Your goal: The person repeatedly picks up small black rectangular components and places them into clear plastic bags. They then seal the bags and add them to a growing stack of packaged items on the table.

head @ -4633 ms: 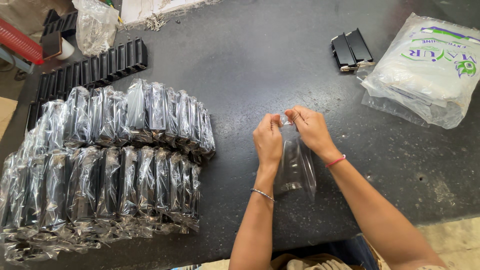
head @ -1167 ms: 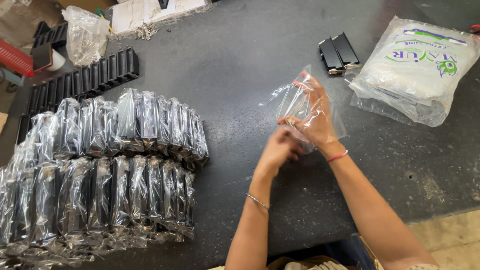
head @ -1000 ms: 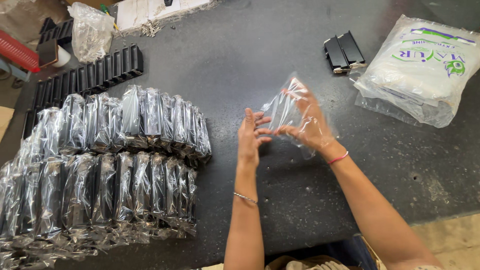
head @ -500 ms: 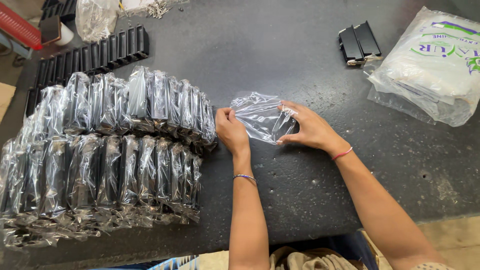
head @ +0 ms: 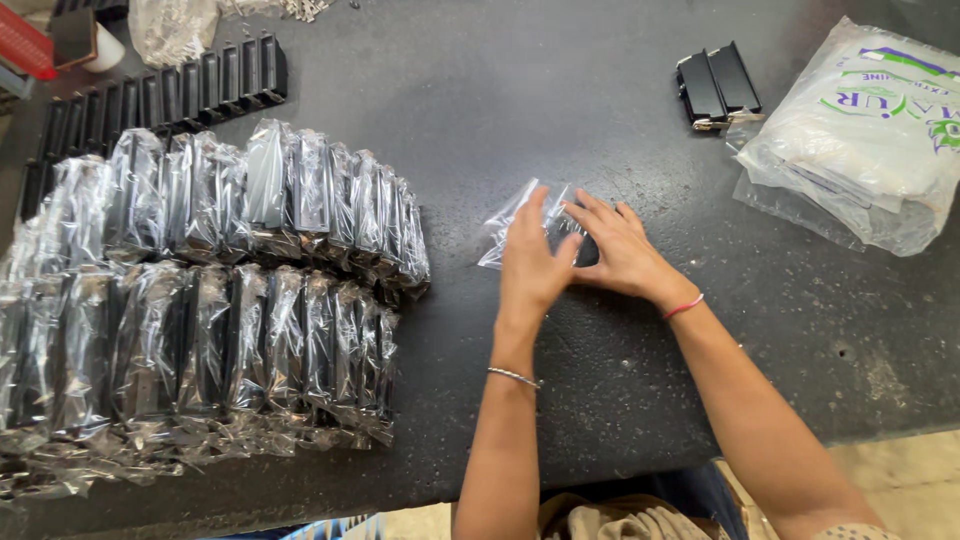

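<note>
A small clear plastic bag (head: 508, 222) holding a dark part lies on the black table (head: 520, 90) in the middle. My left hand (head: 533, 262) rests flat on top of it, fingers together. My right hand (head: 620, 245) presses on the bag's right end, fingers curled over the dark part. Left of my hands lie two rows of several bagged black parts (head: 250, 270), overlapping like shingles. The nearest bagged part is a short gap left of the bag.
A row of bare black parts (head: 165, 90) stands at the back left. Two more black parts (head: 718, 85) lie at the back right beside a big white-filled plastic bag (head: 865, 130). A crumpled clear bag (head: 175, 25) and a red object (head: 25, 40) sit at the far left corner.
The bag was held up in both hands and turned. It has since come down onto the table, and both hands now press on it.
</note>
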